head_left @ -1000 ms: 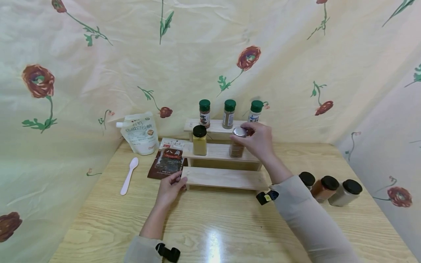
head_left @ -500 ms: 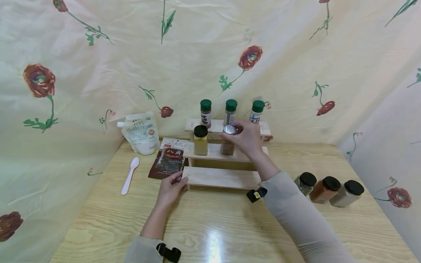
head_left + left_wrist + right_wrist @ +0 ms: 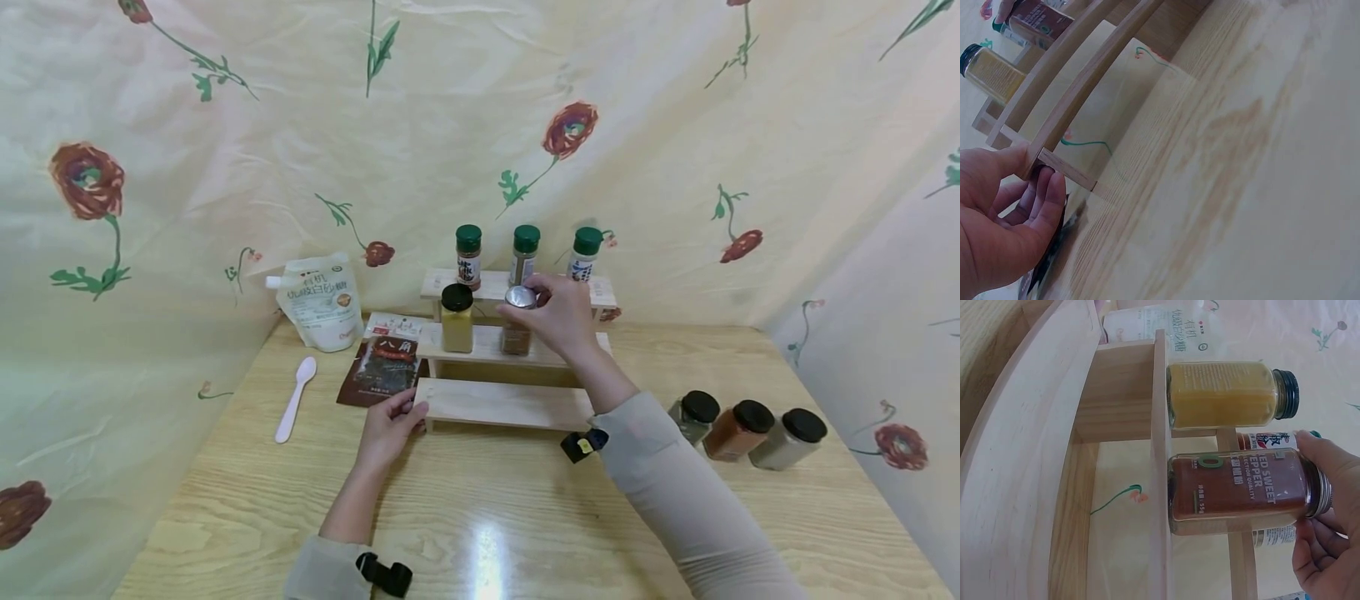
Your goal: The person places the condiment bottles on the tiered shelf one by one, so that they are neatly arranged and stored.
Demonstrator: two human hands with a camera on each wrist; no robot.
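Note:
My right hand (image 3: 561,315) pinches the silver lid of a glass spice jar (image 3: 1241,492) filled with red-brown powder, labelled sweet pepper. The jar stands upright at the middle tier of a three-tier wooden rack (image 3: 502,402). To its left on that tier is a jar of yellow powder (image 3: 457,321) with a black lid. My left hand (image 3: 386,433) grips the left end of the rack's lowest tier, thumb on top and fingers curled under, as the left wrist view (image 3: 1010,219) also has it.
Three green-capped bottles (image 3: 525,254) line the top tier. Right of the rack stand three black-lidded jars (image 3: 738,432). On the left lie a white pouch (image 3: 321,304), a brown spice packet (image 3: 378,367) and a pale pink spoon (image 3: 296,400). A flowered cloth (image 3: 420,150) hangs behind.
My right hand has shifted the red-brown jar left along the middle tier, closer to the yellow one, mostly in the first half second. My left hand has stayed on the rack.

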